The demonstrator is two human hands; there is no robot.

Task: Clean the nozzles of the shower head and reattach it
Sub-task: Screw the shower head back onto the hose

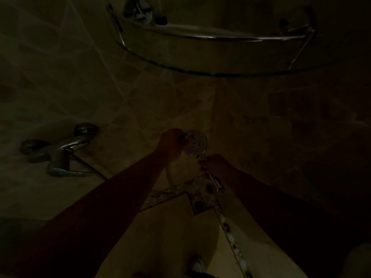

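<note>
The scene is very dark. A round chrome shower head (197,143) faces me in the middle of the view, its nozzle plate dotted with small holes. My right hand (213,164) grips the handle just below the head. My left hand (172,143) is at the head's left rim, fingers curled against its edge; whether it holds a small tool there is too dark to tell. A hose (170,176) hangs down below my left hand.
A chrome mixer tap (60,151) is mounted on the tiled wall at the left. A curved corner shelf (210,39) with a chrome rail sits high above. A chrome fitting (218,183) and a patterned tile strip (200,195) lie below my hands.
</note>
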